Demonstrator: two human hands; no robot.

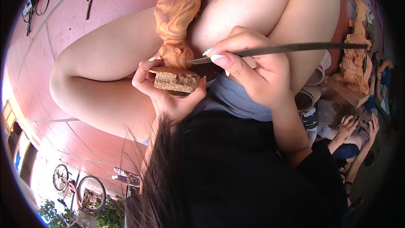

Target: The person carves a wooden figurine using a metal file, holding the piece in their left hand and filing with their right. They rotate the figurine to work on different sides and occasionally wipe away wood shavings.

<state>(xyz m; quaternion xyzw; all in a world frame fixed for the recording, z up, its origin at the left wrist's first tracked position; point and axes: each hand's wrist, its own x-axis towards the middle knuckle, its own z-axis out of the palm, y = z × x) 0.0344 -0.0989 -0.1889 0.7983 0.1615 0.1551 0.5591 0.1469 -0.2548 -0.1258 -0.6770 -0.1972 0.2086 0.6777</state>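
Observation:
A carved wooden figure (177,17) with swirling orange-brown grain leans across my lap between my bare legs, its narrow end toward me. My left hand (168,101) is closed around its base (176,82), a rough pale block under a smoother disc, with fingers on both sides. Held in my right hand (263,69) is a long, slim, dark metal file (303,47); any teeth are too fine to make out. Thumb and fingers pinch it near its pointed end. That tip meets or nearly meets the narrow part of the carving just above the disc.
A larger wood carving (354,67) stands at the right. Another person's hands (346,128) show below it. On the reddish floor (80,29) at upper left lie a hammer-shaped tool (90,2) and a cable (38,2). A bicycle (80,190) stands at lower left.

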